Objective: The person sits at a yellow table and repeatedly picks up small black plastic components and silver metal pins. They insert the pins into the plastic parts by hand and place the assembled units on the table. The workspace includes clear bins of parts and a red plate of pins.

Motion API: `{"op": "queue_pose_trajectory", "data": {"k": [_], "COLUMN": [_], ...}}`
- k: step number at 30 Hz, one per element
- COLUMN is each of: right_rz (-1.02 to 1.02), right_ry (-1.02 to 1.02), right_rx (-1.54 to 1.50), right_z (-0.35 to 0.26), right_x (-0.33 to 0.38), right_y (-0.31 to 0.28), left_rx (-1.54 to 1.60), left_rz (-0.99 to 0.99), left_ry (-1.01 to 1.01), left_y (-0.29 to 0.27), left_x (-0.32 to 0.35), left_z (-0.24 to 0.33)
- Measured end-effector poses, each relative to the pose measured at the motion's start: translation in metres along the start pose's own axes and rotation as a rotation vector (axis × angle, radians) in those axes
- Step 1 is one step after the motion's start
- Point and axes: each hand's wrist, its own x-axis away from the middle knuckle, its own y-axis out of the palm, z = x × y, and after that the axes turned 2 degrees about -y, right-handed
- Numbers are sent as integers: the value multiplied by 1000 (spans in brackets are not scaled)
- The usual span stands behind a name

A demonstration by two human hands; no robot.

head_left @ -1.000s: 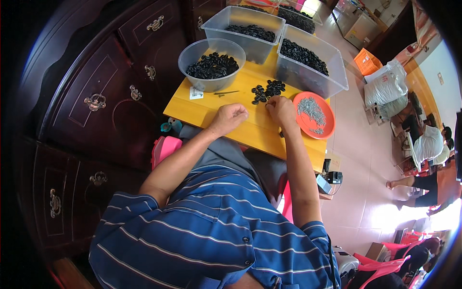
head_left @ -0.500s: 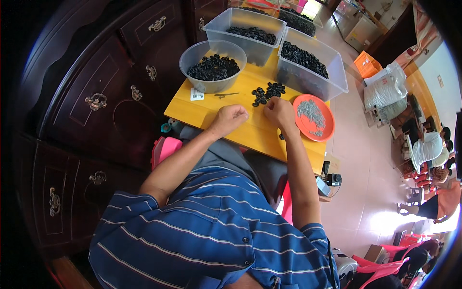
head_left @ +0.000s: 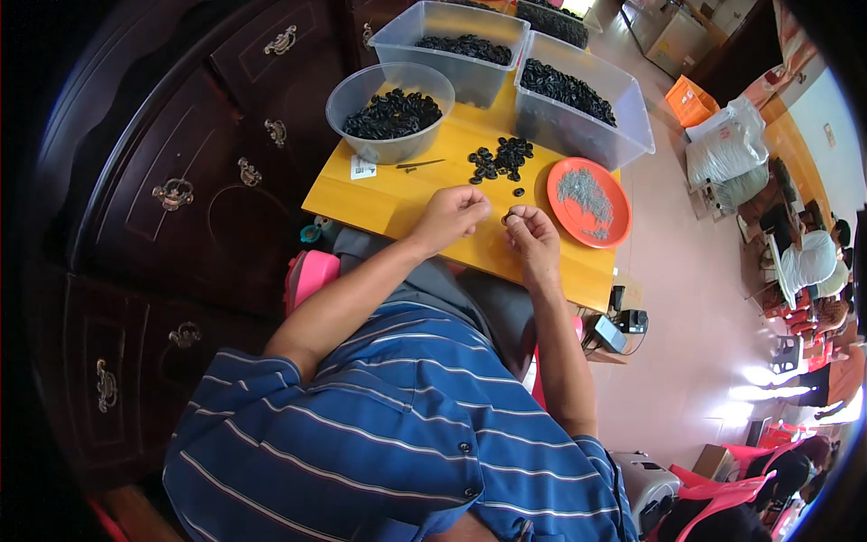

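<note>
Over the near part of the yellow table (head_left: 379, 194), my right hand (head_left: 535, 242) pinches a small round black part (head_left: 508, 219) between thumb and fingertips. My left hand (head_left: 452, 219) is close beside it on the left, its fingers curled together; whatever they hold, if anything, is too small to make out. Beyond both hands lies a loose pile of small black round parts (head_left: 513, 155), some with a hole visible. One single black part (head_left: 518, 192) sits apart, nearer to my right hand. A red-orange plate (head_left: 554, 200) of tiny grey metal pieces (head_left: 587, 194) stands to the right.
A clear round tub (head_left: 339, 113) and two clear rectangular bins (head_left: 397, 41) hold many black parts at the back. A thin dark tool (head_left: 421, 164) and a white label (head_left: 362, 168) lie left. Dark drawers (head_left: 194, 172) flank the table; other people sit far right.
My right hand has drawn back from the black pile toward me and now shows a black part at its fingertips. My left hand has shifted slightly right, and the pile looks more spread.
</note>
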Motion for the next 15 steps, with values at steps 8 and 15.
{"op": "queue_pose_trajectory", "data": {"k": [8, 15], "right_rz": [60, 64], "right_ry": [11, 14], "right_rx": [0, -7], "right_z": [6, 3], "right_x": [2, 2], "right_y": [3, 4], "left_rx": [-37, -54], "left_rz": [-15, 22], "left_ry": [23, 12], "left_y": [13, 17], "left_x": [-6, -9], "left_z": [-4, -1]}}
